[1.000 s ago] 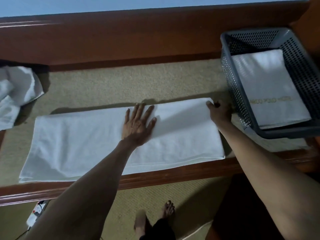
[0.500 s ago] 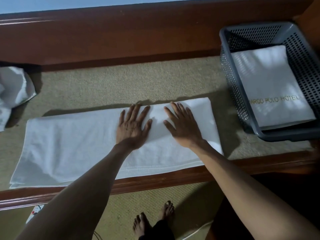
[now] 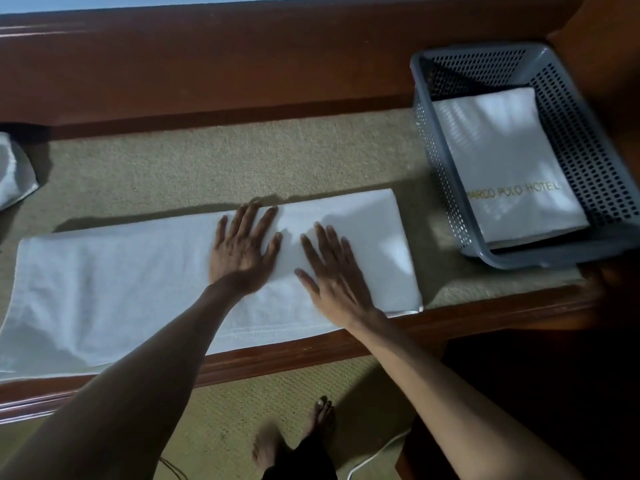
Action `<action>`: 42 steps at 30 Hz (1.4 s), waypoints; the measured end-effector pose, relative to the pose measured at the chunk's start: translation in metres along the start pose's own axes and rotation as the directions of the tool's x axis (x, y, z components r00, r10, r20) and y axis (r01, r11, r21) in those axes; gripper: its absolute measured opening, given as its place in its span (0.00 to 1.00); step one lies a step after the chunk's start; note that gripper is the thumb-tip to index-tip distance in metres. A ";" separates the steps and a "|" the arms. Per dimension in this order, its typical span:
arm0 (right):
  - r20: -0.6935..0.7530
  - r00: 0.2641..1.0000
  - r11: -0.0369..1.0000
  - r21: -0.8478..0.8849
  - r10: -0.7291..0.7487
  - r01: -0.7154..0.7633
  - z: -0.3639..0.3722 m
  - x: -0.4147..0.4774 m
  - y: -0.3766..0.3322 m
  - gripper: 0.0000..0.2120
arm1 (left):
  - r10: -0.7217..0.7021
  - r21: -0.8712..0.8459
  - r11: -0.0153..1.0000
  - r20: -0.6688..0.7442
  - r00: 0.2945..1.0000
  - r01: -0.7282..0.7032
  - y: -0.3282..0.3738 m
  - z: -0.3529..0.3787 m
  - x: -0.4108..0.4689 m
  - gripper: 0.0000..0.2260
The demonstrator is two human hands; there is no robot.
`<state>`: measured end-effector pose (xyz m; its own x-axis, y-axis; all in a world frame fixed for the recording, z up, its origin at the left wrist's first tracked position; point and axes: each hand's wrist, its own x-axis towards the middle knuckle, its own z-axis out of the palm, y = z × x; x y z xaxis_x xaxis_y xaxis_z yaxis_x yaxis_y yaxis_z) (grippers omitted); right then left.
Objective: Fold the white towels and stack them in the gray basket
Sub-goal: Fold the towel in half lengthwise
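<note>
The white towel (image 3: 121,289) lies flat as a long strip on the carpeted ledge (image 3: 242,157), long axis running left to right, near edge along the wooden lip. Both hands rest palm-down on it, right of its midpoint: the left hand (image 3: 242,251) and right hand (image 3: 332,275) side by side, fingers straight and slightly spread, pinching nothing. The longer free length extends left of the left hand; the shorter end lies right of the right hand, toward the gray basket (image 3: 427,150), which holds one folded towel (image 3: 502,161). The next fold probably crosses the long axis.
</note>
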<state>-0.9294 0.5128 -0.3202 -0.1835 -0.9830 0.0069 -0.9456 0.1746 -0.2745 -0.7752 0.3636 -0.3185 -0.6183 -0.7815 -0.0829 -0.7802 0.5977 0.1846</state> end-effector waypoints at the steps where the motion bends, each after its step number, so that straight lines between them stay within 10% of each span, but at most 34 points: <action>1: 0.001 1.000 1.000 0.000 -0.004 0.004 0.003 -0.007 0.003 0.31 | 0.002 0.003 1.000 0.003 1.000 -0.002 0.000 0.000 0.000 0.28; 14: -0.083 0.934 0.935 -0.039 0.347 -0.351 -0.032 -0.030 0.080 0.33 | -0.012 -0.007 1.000 -0.012 1.000 0.012 0.005 0.000 0.000 0.27; 42: -0.218 0.885 0.911 0.074 0.411 -0.405 0.017 0.060 -0.033 0.28 | -0.238 -0.059 0.970 -0.015 0.971 0.237 -0.140 -0.024 -0.096 0.29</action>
<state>-0.9041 0.4475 -0.3268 -0.6098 -0.7859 0.1028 -0.7675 0.5532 -0.3240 -0.6043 0.3512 -0.3133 -0.4134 -0.9039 -0.1100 -0.8974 0.3839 0.2176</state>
